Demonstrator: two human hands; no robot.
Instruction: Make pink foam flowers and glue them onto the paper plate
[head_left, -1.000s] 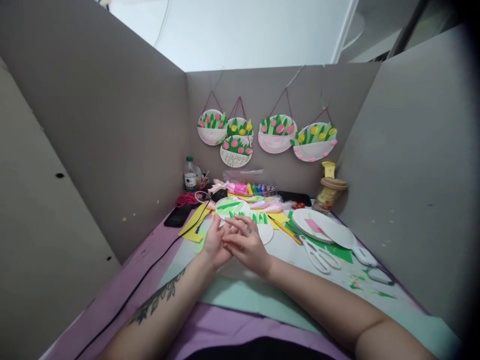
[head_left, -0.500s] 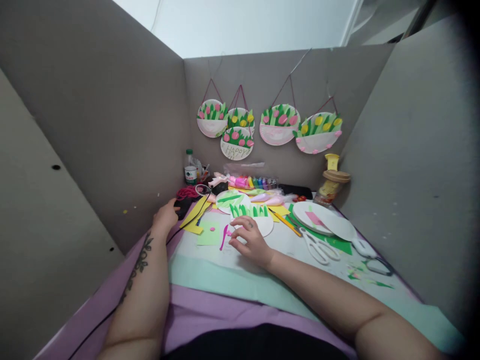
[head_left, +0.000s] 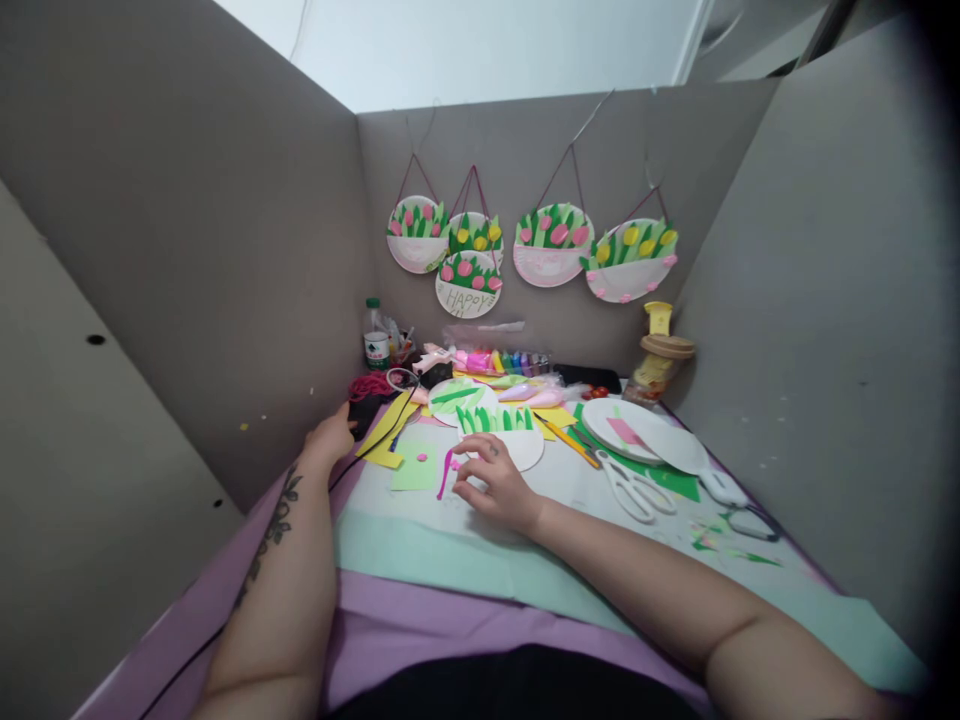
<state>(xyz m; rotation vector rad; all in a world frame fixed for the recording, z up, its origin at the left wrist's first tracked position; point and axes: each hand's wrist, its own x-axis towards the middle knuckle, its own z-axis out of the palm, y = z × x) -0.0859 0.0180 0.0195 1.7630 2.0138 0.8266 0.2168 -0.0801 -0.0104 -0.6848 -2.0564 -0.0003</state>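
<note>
My left hand (head_left: 331,440) reaches to a black object (head_left: 364,415) at the table's left edge, beside pink cord; its fingertips are partly hidden there. My right hand (head_left: 495,485) hovers over the white sheet with thumb and fingers curved and apart, nothing visible between them. Just left of its fingers lie a magenta strip (head_left: 445,474) and a small pink piece. Behind it is a white half plate (head_left: 529,448) with green paper leaves (head_left: 495,419). A light green square (head_left: 414,468) bears a pink dot.
White scissors (head_left: 637,490), a yellow pencil (head_left: 574,446) and stacked plates (head_left: 615,430) lie to the right. Colored clay packs (head_left: 502,362) and a bottle (head_left: 376,340) stand at the back. Decorated plates (head_left: 553,262) hang on the grey partition. A black cable runs past my left arm.
The view has shifted slightly. Both hands keep nearly the same places and poses.
</note>
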